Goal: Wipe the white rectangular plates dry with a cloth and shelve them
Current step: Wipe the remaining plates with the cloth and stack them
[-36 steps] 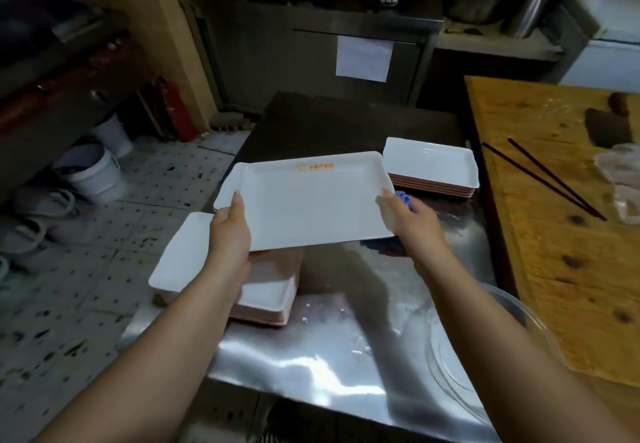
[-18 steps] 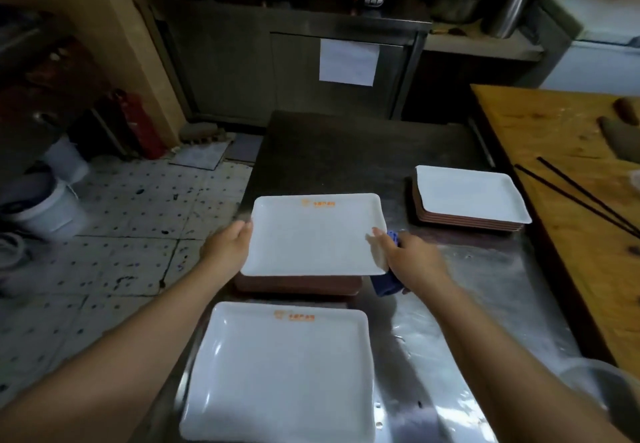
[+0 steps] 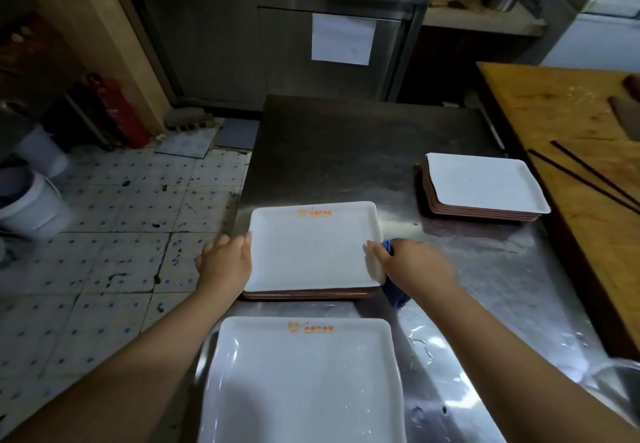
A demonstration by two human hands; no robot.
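A white rectangular plate (image 3: 311,245) with an orange logo lies on top of a low stack with brown undersides (image 3: 304,293) in the middle of the steel table. My left hand (image 3: 225,262) holds its left edge, thumb at the rim. My right hand (image 3: 412,266) grips the right edge with the thumb over the rim and also holds a blue cloth (image 3: 394,293) that hangs below the palm. Another white plate (image 3: 301,383) lies nearest to me. A third stack of plates (image 3: 485,182) stands at the far right of the table.
The wet steel table (image 3: 467,304) meets a wooden board (image 3: 571,130) on the right, which carries dark chopsticks (image 3: 588,175). A clear bowl rim (image 3: 616,376) shows at the lower right. White buckets (image 3: 31,200) and a red extinguisher (image 3: 121,113) stand on the tiled floor at left.
Both hands carried the plate forward and set it down on the middle stack. The view has tilted down and moved nearer to the table.
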